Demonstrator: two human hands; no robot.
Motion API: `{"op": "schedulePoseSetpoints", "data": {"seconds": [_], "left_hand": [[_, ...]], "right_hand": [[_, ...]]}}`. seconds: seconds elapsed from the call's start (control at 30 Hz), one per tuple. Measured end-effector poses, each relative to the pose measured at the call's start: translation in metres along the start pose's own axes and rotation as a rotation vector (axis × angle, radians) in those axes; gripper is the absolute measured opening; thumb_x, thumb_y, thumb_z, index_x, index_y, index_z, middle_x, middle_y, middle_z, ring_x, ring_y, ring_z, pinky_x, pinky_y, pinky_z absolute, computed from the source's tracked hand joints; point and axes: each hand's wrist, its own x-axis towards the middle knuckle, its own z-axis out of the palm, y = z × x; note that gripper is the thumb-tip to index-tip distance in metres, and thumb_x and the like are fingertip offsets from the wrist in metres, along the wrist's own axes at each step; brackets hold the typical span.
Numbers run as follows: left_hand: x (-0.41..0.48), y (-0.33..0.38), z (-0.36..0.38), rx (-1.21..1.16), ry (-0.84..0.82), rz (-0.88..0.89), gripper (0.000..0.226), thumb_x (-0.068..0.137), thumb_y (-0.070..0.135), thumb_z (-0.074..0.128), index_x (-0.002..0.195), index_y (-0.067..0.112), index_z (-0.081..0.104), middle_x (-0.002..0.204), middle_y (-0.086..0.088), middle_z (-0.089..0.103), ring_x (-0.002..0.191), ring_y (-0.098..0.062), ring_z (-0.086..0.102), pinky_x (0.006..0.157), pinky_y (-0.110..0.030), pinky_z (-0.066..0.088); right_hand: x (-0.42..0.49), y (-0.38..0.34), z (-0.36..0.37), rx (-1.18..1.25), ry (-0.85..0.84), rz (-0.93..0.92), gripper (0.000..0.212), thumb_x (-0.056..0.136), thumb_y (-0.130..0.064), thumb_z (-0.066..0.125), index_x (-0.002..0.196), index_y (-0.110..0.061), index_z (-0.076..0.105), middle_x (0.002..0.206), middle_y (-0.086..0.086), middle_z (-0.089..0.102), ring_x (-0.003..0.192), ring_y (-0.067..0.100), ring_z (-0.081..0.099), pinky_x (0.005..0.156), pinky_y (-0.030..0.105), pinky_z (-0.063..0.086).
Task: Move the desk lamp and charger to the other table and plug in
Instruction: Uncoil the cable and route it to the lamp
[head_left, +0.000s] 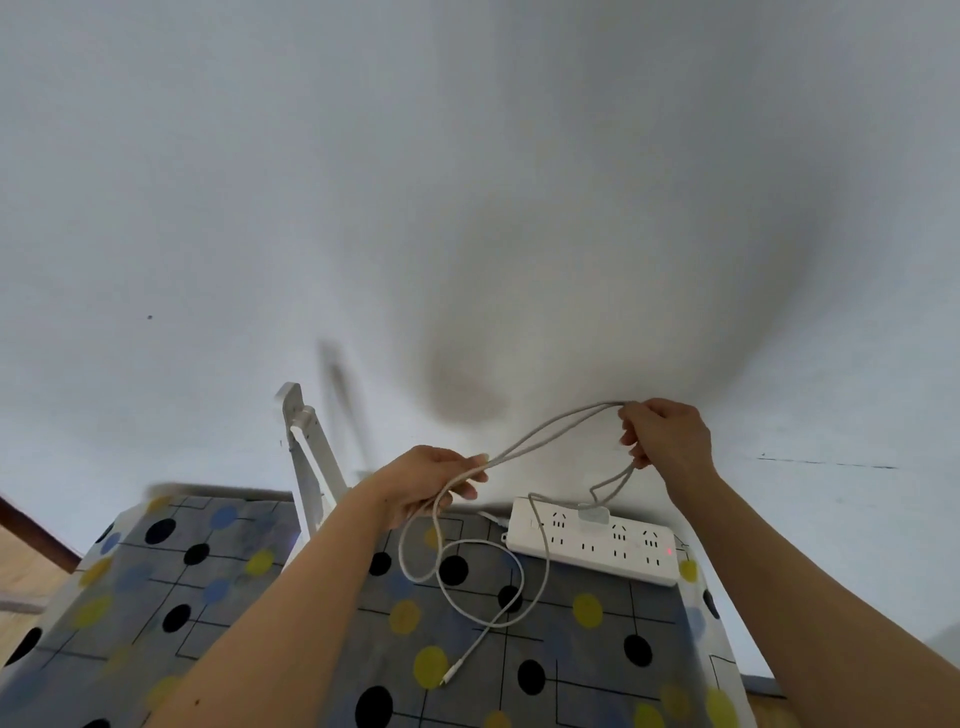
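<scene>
- Working at the table (156, 571) w/ the dotted cloth, pushed up against the wall.
- Lamp (311, 457) at the back left edge, partly behind the left forearm; can't see its base or plug tbh.
- Power strip (587, 543) lying at the back right, red light glowing near its right end.
- Charger (594, 514) prob seated in the strip's top row already, so likely just sorting the lead now.
- Gripping the cable (498, 454) w/ the left hand (436, 483), fingers curled round a few strands; pinching a doubled loop up high w/ the right hand (665, 436), fingers clenched on it.
- Pay out slack slowly, no yanking. Could pop the charger out or drag the strip off the edge imo.
- Leave the loose connector (449, 675) flat on the cloth near the front; lay the rest in open curves, no kinks.
</scene>
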Motion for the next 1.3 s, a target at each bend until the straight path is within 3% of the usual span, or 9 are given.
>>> {"op": "schedulePoseSetpoints", "data": {"seconds": [0.1, 0.3, 0.37, 0.53, 0.7, 0.83, 1.0, 1.17, 1.3], "left_hand": [[-0.003, -0.008, -0.003, 0.047, -0.105, -0.067, 0.047, 0.075, 0.063, 0.065, 0.088, 0.019, 0.076, 0.059, 0.005, 0.059, 0.05, -0.007, 0.048, 0.055, -0.02, 0.046], [-0.002, -0.024, -0.007, -0.056, -0.122, -0.102, 0.019, 0.087, 0.03, 0.064, 0.085, 0.014, 0.074, 0.087, -0.003, 0.076, 0.082, -0.017, 0.072, 0.086, -0.037, 0.054], [-0.004, -0.029, -0.01, -0.104, -0.093, -0.132, 0.025, 0.091, 0.033, 0.059, 0.088, 0.01, 0.07, 0.089, -0.005, 0.076, 0.086, -0.02, 0.073, 0.079, -0.036, 0.053], [-0.011, -0.027, -0.011, -0.433, -0.045, -0.129, 0.025, 0.085, 0.034, 0.065, 0.084, 0.01, 0.058, 0.059, 0.001, 0.059, 0.044, -0.01, 0.053, 0.041, -0.02, 0.046], [-0.01, -0.014, -0.01, -0.694, -0.053, -0.035, 0.034, 0.072, 0.043, 0.075, 0.085, 0.014, 0.063, 0.051, 0.005, 0.048, 0.037, -0.005, 0.04, 0.033, -0.016, 0.035], [-0.002, -0.012, -0.005, -0.48, 0.144, -0.081, 0.037, 0.09, 0.049, 0.056, 0.087, 0.012, 0.064, 0.047, 0.005, 0.047, 0.036, -0.006, 0.04, 0.035, -0.015, 0.033], [0.001, -0.005, 0.004, -0.548, 0.079, 0.05, 0.052, 0.077, 0.062, 0.062, 0.096, 0.013, 0.067, 0.062, 0.002, 0.055, 0.051, -0.011, 0.05, 0.052, -0.024, 0.05], [0.005, 0.006, 0.011, -0.254, 0.152, 0.114, 0.017, 0.088, 0.023, 0.066, 0.098, 0.01, 0.066, 0.084, -0.005, 0.069, 0.056, -0.011, 0.054, 0.053, -0.025, 0.051], [0.009, 0.004, 0.019, -0.141, 0.082, 0.121, 0.02, 0.082, 0.02, 0.072, 0.1, 0.011, 0.068, 0.087, -0.004, 0.075, 0.052, -0.009, 0.052, 0.043, -0.018, 0.042]], "right_hand": [[-0.001, -0.003, 0.0, 0.029, 0.01, 0.029, 0.02, 0.079, -0.022, 0.061, 0.063, -0.009, 0.064, 0.054, 0.004, 0.064, 0.04, 0.014, 0.051, 0.05, 0.028, 0.049], [-0.001, -0.001, 0.0, 0.108, 0.052, 0.112, 0.021, 0.079, -0.02, 0.056, 0.063, -0.008, 0.063, 0.052, 0.005, 0.064, 0.043, 0.018, 0.052, 0.055, 0.033, 0.051], [0.001, 0.002, -0.003, 0.15, 0.076, 0.157, 0.021, 0.079, -0.019, 0.056, 0.062, -0.008, 0.062, 0.051, 0.005, 0.064, 0.045, 0.02, 0.052, 0.059, 0.036, 0.052], [0.002, 0.008, -0.003, 0.161, 0.098, 0.205, 0.021, 0.079, -0.016, 0.055, 0.06, -0.007, 0.06, 0.045, 0.004, 0.061, 0.043, 0.02, 0.051, 0.054, 0.034, 0.051], [0.002, 0.013, -0.002, 0.111, 0.084, 0.228, 0.019, 0.078, -0.017, 0.055, 0.063, -0.007, 0.062, 0.054, 0.008, 0.062, 0.045, 0.019, 0.051, 0.053, 0.031, 0.048], [0.001, 0.011, 0.001, 0.025, -0.013, 0.171, 0.019, 0.076, -0.021, 0.056, 0.066, -0.009, 0.067, 0.052, 0.004, 0.061, 0.044, 0.018, 0.045, 0.048, 0.029, 0.04], [0.0, 0.007, 0.009, 0.003, -0.135, 0.156, 0.024, 0.082, -0.024, 0.059, 0.065, -0.008, 0.067, 0.051, 0.005, 0.062, 0.039, 0.015, 0.043, 0.042, 0.025, 0.036], [-0.003, 0.011, 0.01, -0.004, -0.315, 0.237, 0.022, 0.086, -0.013, 0.058, 0.071, -0.001, 0.07, 0.065, 0.01, 0.064, 0.042, 0.015, 0.046, 0.042, 0.025, 0.04], [-0.002, 0.007, 0.011, -0.076, -0.388, 0.165, 0.008, 0.079, -0.014, 0.071, 0.081, -0.005, 0.072, 0.066, 0.007, 0.062, 0.043, 0.01, 0.039, 0.038, 0.02, 0.03]]}}
